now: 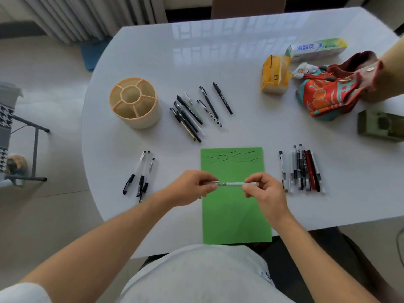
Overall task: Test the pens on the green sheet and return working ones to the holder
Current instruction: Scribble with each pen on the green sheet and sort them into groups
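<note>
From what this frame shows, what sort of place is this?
Probably a home dining or living room: a glossy white table, curtains behind it, and household items like a toothpaste box.

We find bare table (240,88) between the holder (135,103) and the loose pens (197,112) beside it, wide enough for a hand to pass. The green sheet (235,206) is flanked by three pens (140,176) on its left and a tight row of pens (302,171) on its right. A tissue pack (274,75), toothpaste box (317,49), cloth bag (332,90) and another person's arm (391,71) crowd the far right corner.
</note>
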A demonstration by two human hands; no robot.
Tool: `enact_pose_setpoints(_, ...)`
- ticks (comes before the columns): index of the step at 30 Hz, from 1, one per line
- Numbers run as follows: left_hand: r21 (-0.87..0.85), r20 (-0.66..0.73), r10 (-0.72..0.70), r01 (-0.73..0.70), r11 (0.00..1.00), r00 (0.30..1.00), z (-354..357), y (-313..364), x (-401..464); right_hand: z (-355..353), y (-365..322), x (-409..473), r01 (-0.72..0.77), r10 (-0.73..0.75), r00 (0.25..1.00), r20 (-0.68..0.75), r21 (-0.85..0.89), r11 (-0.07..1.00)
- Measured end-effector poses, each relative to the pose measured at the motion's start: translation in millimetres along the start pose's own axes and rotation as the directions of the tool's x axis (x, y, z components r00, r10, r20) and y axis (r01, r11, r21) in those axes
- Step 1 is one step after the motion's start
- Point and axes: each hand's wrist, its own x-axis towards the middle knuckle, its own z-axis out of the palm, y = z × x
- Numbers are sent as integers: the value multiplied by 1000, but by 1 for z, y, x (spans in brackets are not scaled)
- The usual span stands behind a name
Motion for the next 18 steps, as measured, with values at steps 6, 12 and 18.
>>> enact_pose_setpoints(6,63,37,40,-43,997,999,10,9,-3,24,6,-5,-128,106,989,106,224,966)
enact_pose_setpoints(12,304,-127,154,-109,946,980,7,8,-6,44,1,9,-70,67,997,40,86,994)
enact_pose_setpoints(18,498,-237,242,-96,862,941,3,6,0,36,0,25,-124,169,967,-191,225,966)
